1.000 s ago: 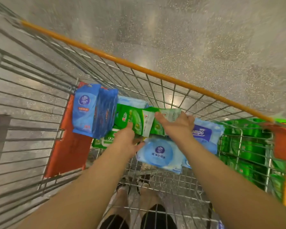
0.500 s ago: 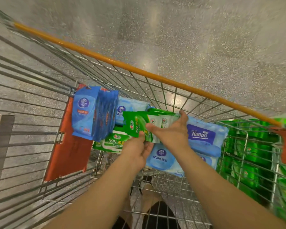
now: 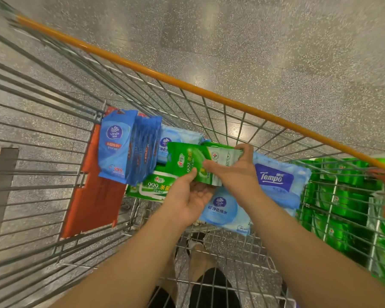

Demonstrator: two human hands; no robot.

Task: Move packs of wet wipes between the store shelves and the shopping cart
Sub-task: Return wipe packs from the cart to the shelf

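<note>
I look down into a wire shopping cart (image 3: 209,112) with an orange rim. Both hands hold a stack of small green wipe packs (image 3: 185,162) above the cart's contents. My left hand (image 3: 188,200) grips the stack from below, thumb on its front edge. My right hand (image 3: 236,172) clasps its right end from above. Under them lie a larger green 999 pack (image 3: 152,186), a round-labelled light blue Vinda pack (image 3: 222,211) and a blue Tempo pack (image 3: 282,181). A bundle of dark blue Vinda packs (image 3: 125,147) stands upright at the left.
An orange-red child-seat flap (image 3: 96,196) hangs on the cart's left wall. Green packaged goods (image 3: 347,201) show through the cart's right wall. Speckled grey floor (image 3: 253,41) lies beyond the rim. My feet show through the cart's mesh bottom.
Both hands closed on the green packs and raised them off the pile, tilting the stack. The Tempo pack and the 999 pack beneath came into fuller view.
</note>
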